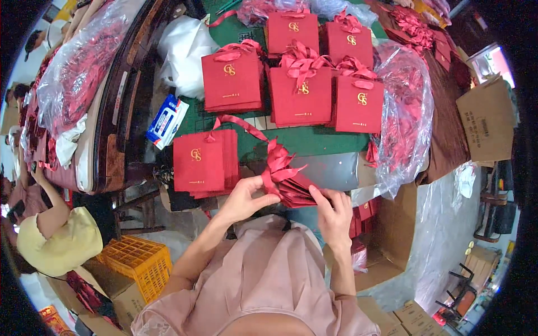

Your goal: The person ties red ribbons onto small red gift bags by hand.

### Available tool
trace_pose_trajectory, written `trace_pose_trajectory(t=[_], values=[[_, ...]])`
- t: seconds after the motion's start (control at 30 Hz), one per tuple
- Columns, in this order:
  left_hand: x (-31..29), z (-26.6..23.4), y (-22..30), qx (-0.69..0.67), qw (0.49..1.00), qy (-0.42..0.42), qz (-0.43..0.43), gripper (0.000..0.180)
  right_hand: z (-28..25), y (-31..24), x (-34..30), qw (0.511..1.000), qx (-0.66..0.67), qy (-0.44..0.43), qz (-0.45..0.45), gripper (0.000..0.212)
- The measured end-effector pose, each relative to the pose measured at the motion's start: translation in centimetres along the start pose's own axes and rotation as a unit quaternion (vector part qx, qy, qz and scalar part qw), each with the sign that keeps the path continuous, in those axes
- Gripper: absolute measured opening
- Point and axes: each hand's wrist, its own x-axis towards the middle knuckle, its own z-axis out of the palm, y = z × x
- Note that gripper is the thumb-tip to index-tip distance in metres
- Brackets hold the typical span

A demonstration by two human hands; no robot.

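Between my two hands, at the table's near edge, is a stack of red paper gift bags seen from the top edges, with red ribbon handles bunched above. My left hand grips its left side, thumb pressed against the bags. My right hand closes on the right side with fingers bent around the edge. Left of them lies a flat pile of red bags with gold print, one ribbon trailing toward my hands. Farther back, several more piles of the same bags rest on the green table top.
A blue-and-white wipes pack and a white plastic bag are at the table's left. Clear plastic with red bags lies at its right. An open cardboard box stands by my right arm, a yellow crate lower left. Another person sits at left.
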Motion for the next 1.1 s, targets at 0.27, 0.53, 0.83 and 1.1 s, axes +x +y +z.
trace_pose_trajectory(t=[0.27, 0.53, 0.83, 1.1], values=[[-0.3, -1.0, -3.3, -0.284, 0.953, -0.010, 0.104, 0.021, -0.3, 0.2, -0.2, 0.999, 0.017, 0.044, 0.000, 0.052], [-0.4, -1.0, -3.4, -0.429, 0.901, 0.059, 0.038, 0.035, -1.0, -0.3, 0.1, 1.000, 0.009, 0.018, -0.019, 0.049], [0.5, -0.9, -0.6, -0.048, 0.970, 0.211, 0.112, 0.059, -1.0, -0.1, 0.2, 1.000, 0.000, 0.008, 0.029, 0.051], [-1.5, -0.2, -2.1, -0.065, 0.982, 0.175, 0.020, 0.115, -0.4, -1.1, 1.3, 0.952, 0.244, 0.032, 0.182, 0.040]])
